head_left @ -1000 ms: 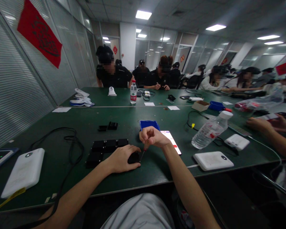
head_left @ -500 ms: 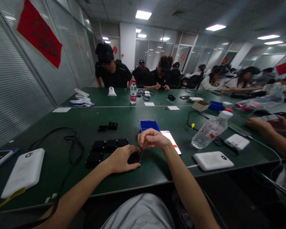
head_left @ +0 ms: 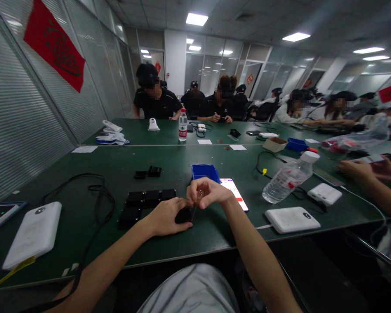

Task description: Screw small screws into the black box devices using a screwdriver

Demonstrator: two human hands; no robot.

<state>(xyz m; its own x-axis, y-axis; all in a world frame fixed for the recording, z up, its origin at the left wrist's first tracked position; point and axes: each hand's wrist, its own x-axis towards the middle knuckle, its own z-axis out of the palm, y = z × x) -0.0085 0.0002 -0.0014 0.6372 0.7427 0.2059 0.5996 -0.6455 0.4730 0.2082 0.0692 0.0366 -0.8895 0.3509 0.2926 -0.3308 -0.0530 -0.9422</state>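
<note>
My left hand (head_left: 166,216) is closed around a small black box (head_left: 183,216) on the green table, thumb in front and fingers over the top. Just right of it, my right hand (head_left: 211,191) grips a small screwdriver (head_left: 200,194) with a see-through handle. Its thin shaft points down to the box's right side; I cannot make out where the tip touches. Several similar black boxes (head_left: 151,198) stand grouped left of my hands. Behind my right hand are a blue tray (head_left: 203,169) and a lit phone (head_left: 236,194).
Two black open parts (head_left: 154,171) lie farther back. To the right are a tilted water bottle (head_left: 289,177) and a white power bank (head_left: 292,219). Another white power bank (head_left: 32,234) and a black cable (head_left: 99,204) lie left. A co-worker's hands (head_left: 361,169) are at far right.
My right hand's fingers have turned and curled around the screwdriver, showing more of the handle. My left hand and the box stay in place. The person across has shifted slightly right.
</note>
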